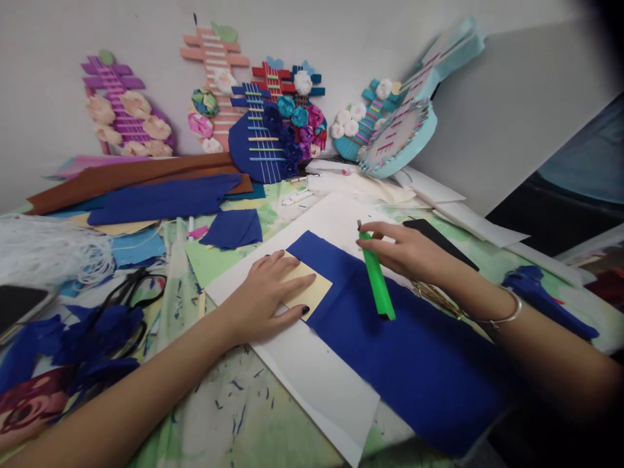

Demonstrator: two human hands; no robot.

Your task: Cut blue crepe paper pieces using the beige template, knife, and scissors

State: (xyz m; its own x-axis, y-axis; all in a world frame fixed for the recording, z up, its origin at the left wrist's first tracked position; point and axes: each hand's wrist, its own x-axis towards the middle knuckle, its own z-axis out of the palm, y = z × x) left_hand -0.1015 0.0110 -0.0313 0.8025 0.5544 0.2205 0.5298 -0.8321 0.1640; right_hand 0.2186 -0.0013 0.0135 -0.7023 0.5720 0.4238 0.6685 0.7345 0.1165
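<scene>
My left hand [270, 292] lies flat with its fingers spread over a cream paper square [314, 292], pressing it onto one end of a long dark blue sheet [361, 338]. The square's right edge shows past my fingertips; the rest is under the hand. Over the blue sheet, my right hand [402, 250] pinches a bright green box cutter [377, 279] near its upper end, where a short metal tip shows. The cutter's body hangs down toward me. Beneath the blue sheet is a large white board [312, 370].
Paper guitars [263, 140] with flowers lean against the wall. Folded blue [166, 198] and brown sheets lie at the back left. White string [58, 250], blue scraps [97, 331] and a phone [24, 305] are on the left. A dark flat object [439, 240] lies behind my right wrist.
</scene>
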